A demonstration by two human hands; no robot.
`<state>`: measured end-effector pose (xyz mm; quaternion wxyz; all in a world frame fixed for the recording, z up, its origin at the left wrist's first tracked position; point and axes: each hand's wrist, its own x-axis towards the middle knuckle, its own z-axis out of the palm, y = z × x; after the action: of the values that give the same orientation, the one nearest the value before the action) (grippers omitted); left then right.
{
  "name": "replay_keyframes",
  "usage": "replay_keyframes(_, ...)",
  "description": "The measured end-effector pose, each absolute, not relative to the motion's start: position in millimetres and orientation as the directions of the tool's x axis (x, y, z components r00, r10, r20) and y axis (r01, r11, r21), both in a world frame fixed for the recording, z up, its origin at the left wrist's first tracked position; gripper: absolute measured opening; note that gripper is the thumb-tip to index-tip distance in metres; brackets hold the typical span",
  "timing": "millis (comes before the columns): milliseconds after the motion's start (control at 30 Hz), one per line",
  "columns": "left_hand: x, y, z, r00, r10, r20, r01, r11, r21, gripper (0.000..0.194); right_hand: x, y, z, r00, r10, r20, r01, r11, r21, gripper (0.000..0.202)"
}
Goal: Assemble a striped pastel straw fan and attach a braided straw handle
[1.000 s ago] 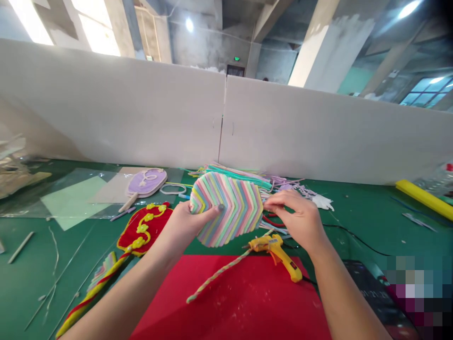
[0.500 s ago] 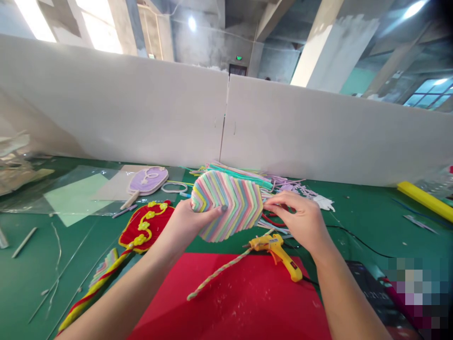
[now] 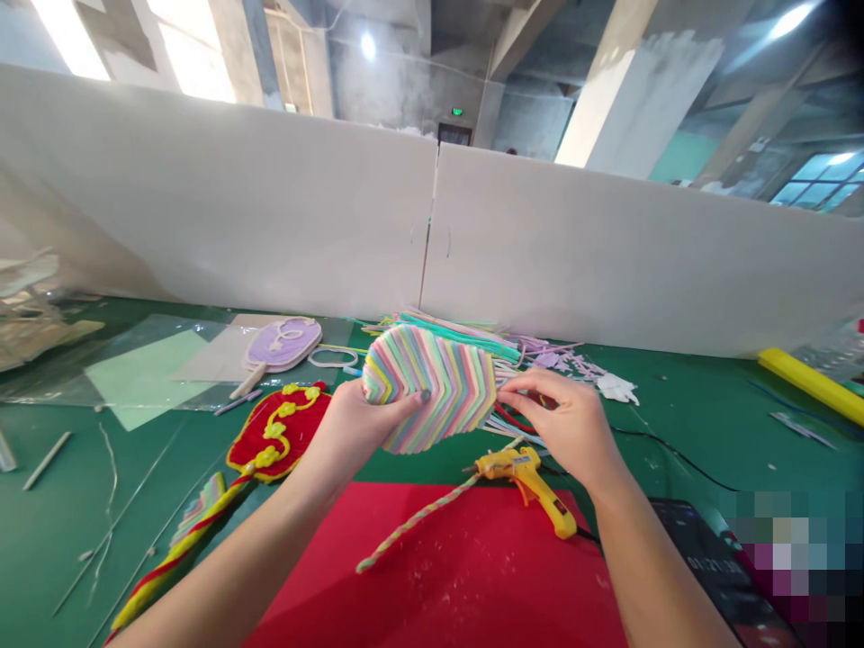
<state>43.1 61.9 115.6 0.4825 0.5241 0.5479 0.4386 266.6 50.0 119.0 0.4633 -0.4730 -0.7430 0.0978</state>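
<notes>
A panel of pastel chevron stripes is held up over the table. My left hand grips its left end, thumb on the front face and the other fingers hidden behind. At the panel's right tip, my right hand has thumb and forefinger pinched together against the edge; whether a thin strand lies between them is too small to tell. Below them a yellow glue gun lies beside a twisted pastel stem, partly over a red sheet.
A red fan with yellow flowers and a purple fan lie left. Bundled pipe cleaners and purple scraps are behind the panel. A phone sits front right, a yellow bar far right.
The striped panel and my right hand have shifted slightly left, and the panel's lower edge is a little higher. My left hand keeps its grip.
</notes>
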Motion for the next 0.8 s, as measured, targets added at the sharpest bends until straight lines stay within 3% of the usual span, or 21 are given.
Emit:
replay_keyframes(333, 42, 66, 110, 0.064, 0.998, 0.018, 0.244, -0.033, 0.969, 0.032, 267, 50, 118, -0.149, 0.883, 0.445, 0.577, 0.444, -0.686, 0.01)
replay_keyframes(800, 40, 67, 114, 0.044, 0.997, -0.061, 0.162, 0.053, 0.985, 0.033, 278, 48, 128, -0.214, 0.823, 0.526, 0.681, 0.512, -0.523, 0.016)
